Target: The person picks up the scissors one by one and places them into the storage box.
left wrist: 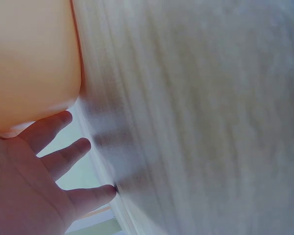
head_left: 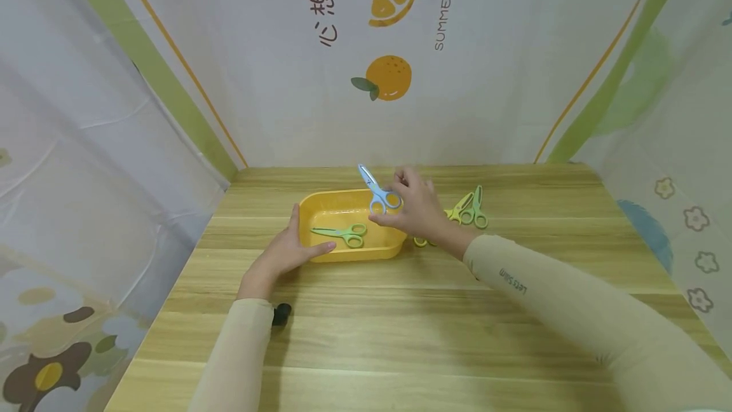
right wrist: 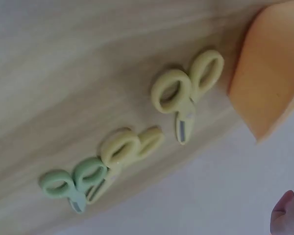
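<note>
Pinched in my right hand is a pair of light blue scissors, held over the right part of a yellow tray with its blades pointing up and left. Inside the tray lies a pair of green scissors, blades to the left. My left hand rests at the tray's left end, its thumb over the near rim. In the left wrist view, the spread, straight fingers lie along the tray's outer side. The right wrist view shows only a bit of the right hand, without the blue scissors.
On the wooden table right of the tray lie two yellow pairs of scissors and a green pair, partly behind the right forearm in the head view. A small black object shows beside the left sleeve. A printed curtain hangs behind.
</note>
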Demonstrator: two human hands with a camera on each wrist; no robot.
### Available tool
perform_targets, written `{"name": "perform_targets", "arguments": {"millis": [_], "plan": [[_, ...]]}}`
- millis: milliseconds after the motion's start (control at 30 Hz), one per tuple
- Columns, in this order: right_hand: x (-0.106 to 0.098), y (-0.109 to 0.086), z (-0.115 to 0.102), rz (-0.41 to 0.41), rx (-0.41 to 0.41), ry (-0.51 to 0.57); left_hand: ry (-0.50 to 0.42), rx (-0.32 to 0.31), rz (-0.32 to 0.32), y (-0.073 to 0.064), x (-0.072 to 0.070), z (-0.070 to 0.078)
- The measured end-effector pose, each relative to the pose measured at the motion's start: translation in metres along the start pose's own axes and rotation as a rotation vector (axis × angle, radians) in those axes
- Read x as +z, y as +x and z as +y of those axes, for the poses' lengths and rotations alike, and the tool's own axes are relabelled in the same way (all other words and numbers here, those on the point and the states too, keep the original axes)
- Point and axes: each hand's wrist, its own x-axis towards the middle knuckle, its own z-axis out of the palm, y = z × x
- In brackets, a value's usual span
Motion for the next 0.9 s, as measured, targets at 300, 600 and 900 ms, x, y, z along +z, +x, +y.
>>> {"name": "perform_targets", "arguments": {"millis": [300,600,900], "plan": [[0.019,-0.010,0.012,-0.099,0.052,-0.099,0.006,-0.013,0.000,-0.001,0.000,0.001],[0.022,-0.014,0.016,-0.175,0.051,-0.147,0.010,-0.013,0.000,0.001,0.001,0.000],[0.024,-0.016,0.017,-0.260,0.053,-0.142,0.015,-0.026,0.002,0.001,0.001,0.000]]}}
